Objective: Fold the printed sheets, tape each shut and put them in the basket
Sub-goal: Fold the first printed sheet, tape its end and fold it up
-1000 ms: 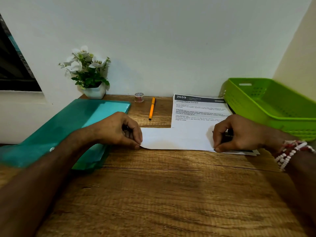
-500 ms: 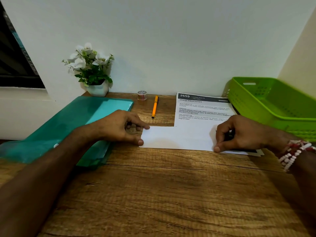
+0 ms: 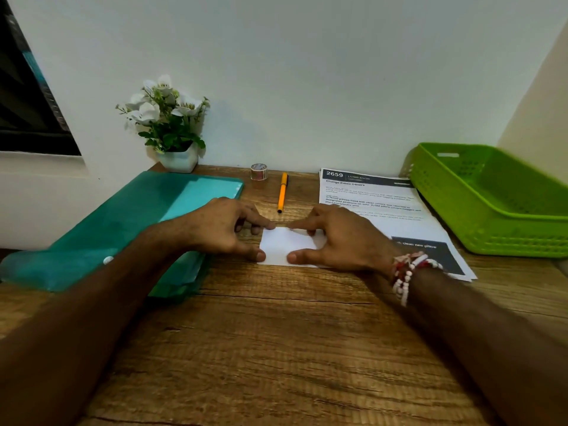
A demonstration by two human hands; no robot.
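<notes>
One folded sheet [image 3: 282, 245] pressed flat, left hand [image 3: 221, 229] at its left edge, right hand [image 3: 341, 241] covering its right, fingers [image 3: 261, 221] spread.

Your sheet [image 3: 285, 245]: plain white. Basket [image 3: 491, 204] green, perforated. Folder [image 3: 123, 229] teal, pen [image 3: 282, 192] orange. Stack [image 3: 368, 195] white, black bands. Your bracelet [image 3: 405, 272]: red and white beads.

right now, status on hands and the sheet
Left hand, right hand pressing folded sheet flat. Tape roll untouched at back. Printed stack between it and basket.
</notes>
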